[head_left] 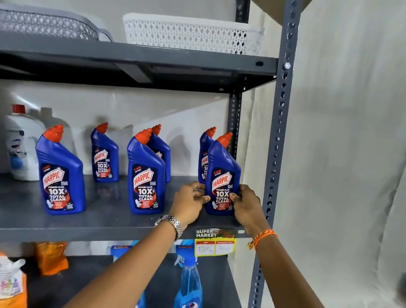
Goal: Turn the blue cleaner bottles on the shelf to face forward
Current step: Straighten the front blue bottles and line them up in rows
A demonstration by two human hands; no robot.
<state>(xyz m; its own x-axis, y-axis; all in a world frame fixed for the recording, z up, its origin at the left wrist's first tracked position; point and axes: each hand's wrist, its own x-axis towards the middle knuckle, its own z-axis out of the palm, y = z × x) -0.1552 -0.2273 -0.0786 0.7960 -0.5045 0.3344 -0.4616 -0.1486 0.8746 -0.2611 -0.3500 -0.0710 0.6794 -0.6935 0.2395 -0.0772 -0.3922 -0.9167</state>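
Observation:
Several blue cleaner bottles with red caps stand on the grey middle shelf [99, 221]. The front right bottle [222, 172] shows its label to me; my left hand [188, 202] grips its lower left side and my right hand [246, 206] its lower right side. Another bottle [204, 154] stands behind it, mostly hidden. The front middle bottle [145, 173] and the front left bottle [61, 171] stand upright with labels forward. Two more bottles sit farther back: one [104, 154] with its label visible and one [162, 152] partly hidden behind the middle bottle.
A white jug with a red cap [23, 144] stands at the left of the shelf. Two mesh baskets [192, 34] sit on the shelf above. A price tag [214, 243] hangs on the shelf edge. Below are a blue spray bottle [188, 296] and orange packs [50, 257]. A grey upright post [276, 147] stands right.

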